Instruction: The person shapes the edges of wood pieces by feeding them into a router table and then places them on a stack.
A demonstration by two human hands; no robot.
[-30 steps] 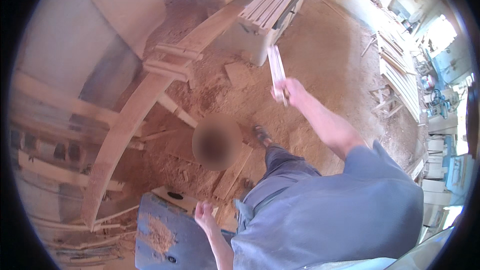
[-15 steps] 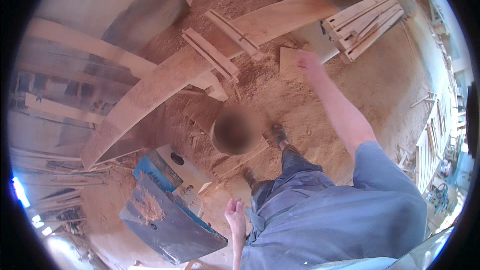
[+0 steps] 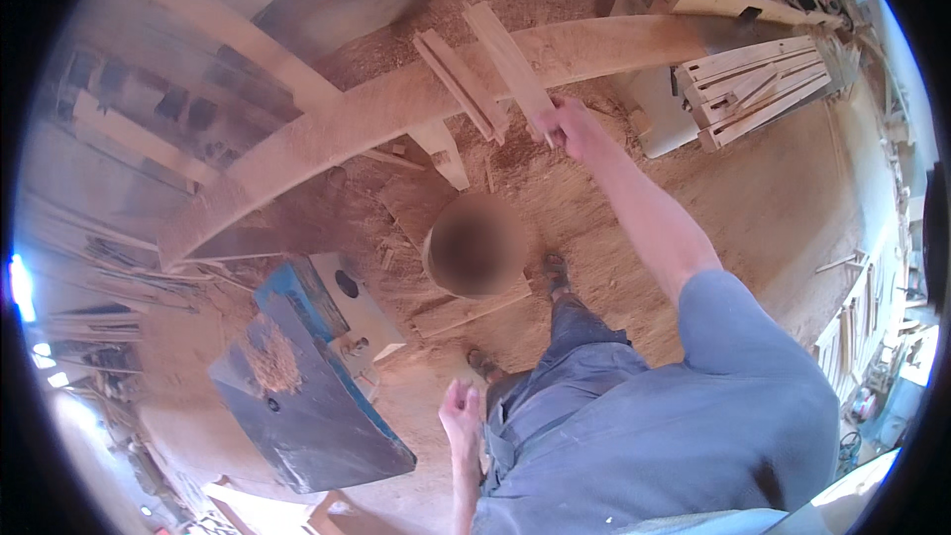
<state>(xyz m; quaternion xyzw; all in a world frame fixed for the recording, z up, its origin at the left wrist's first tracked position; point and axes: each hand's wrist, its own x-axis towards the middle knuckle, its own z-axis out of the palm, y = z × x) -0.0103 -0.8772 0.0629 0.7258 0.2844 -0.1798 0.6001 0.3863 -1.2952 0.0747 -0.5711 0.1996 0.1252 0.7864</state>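
My right hand is stretched forward, its fingers closed round the near end of a pale wooden strip. That strip lies across a long curved board, with its broad flat face showing. Just left of it, a second wooden strip, grooved along its length, crosses the same board. My left hand hangs near my hip with its fingers curled in and nothing visible in them. It is to the right of a dark machine table that carries a heap of sawdust.
A stack of grooved wooden pieces stands beyond my right hand. Beside the dark table is a blue machine body with a pale panel. A round shape, blurred, sits before my feet. Sawdust covers the floor; timber leans along the right.
My right hand has moved left and taken hold of the right strip's near end. That strip has turned from its grooved side to a flat face. My left hand stays low and curled.
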